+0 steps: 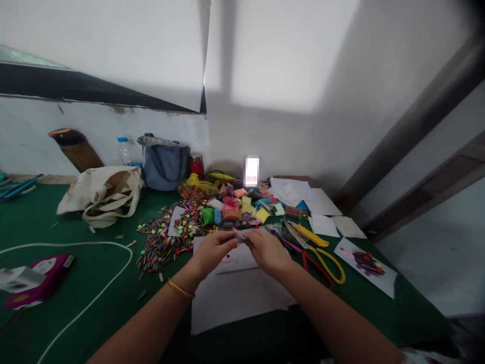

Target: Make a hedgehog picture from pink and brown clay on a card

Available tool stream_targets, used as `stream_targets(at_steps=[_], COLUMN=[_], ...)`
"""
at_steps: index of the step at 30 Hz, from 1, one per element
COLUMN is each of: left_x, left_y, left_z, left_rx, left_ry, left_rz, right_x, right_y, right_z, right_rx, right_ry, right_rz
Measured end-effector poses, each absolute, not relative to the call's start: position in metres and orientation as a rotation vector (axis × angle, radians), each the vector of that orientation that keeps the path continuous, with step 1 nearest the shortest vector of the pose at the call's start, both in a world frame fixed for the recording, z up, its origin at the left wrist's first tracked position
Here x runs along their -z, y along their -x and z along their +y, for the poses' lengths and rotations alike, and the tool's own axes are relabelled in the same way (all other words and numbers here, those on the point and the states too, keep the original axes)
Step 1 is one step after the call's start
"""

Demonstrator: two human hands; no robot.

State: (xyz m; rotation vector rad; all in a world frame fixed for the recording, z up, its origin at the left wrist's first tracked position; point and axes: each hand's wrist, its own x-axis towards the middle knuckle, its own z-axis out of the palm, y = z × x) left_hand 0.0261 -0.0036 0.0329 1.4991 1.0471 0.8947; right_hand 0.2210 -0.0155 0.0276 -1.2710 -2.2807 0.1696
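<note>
A table with a dark green top point(30, 217) is set against a pale back wall point(280, 136), and its right corner is angled toward the lower right. At upper left, a large white sheet point(113, 45) is hung with its lower edge slanted across a dark horizontal band point(38, 81); at the far left a greenish patch point(26, 54) is left exposed. Below the band, the whitewashed lower wall point(22, 134) is marked by scuffs. The back wall is lit by a bright patch point(284, 55), bordered at left by a vertical shadow point(227, 50). The right side is crossed by dark diagonal strips, beyond which a pale surface point(435, 268) is dimly seen.
</note>
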Motion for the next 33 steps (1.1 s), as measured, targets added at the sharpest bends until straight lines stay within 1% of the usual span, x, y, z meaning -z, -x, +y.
stream_targets(at_steps=[6, 12, 18, 22, 29, 33], left_x=[-0.025, -0.025, -0.023, -0.025, -0.033, -0.032], left_y=[-0.026, -0.015, -0.011, -0.008, 0.001, 0.002], left_z=[-0.005, -0.009, -0.011, -0.011, -0.007, -0.010], left_rx=[-0.952, -0.840, -0.802, -0.824, -0.756, -0.753], left_ry=[-1.409, -1.704, -2.012, -2.134, -2.119, -2.006], left_rz=[1.042, 1.043, 1.053, 1.074, 1.050, 1.113], right_x=[-0.031, -0.018, -0.014, -0.016, -0.020, -0.015], right_y=[-0.215, -0.210, -0.215, -0.215, -0.219, -0.218], right_z=[-0.013, -0.016, -0.021, -0.023, -0.020, -0.016], right_rx=[-0.113, 0.037, 0.010, -0.120, -0.670, -0.728], right_ry=[1.299, 1.252, 1.254, 1.246, 1.045, 1.021], right_rz=[-2.390, -2.450, -2.460, -2.454, -2.318, -2.244])
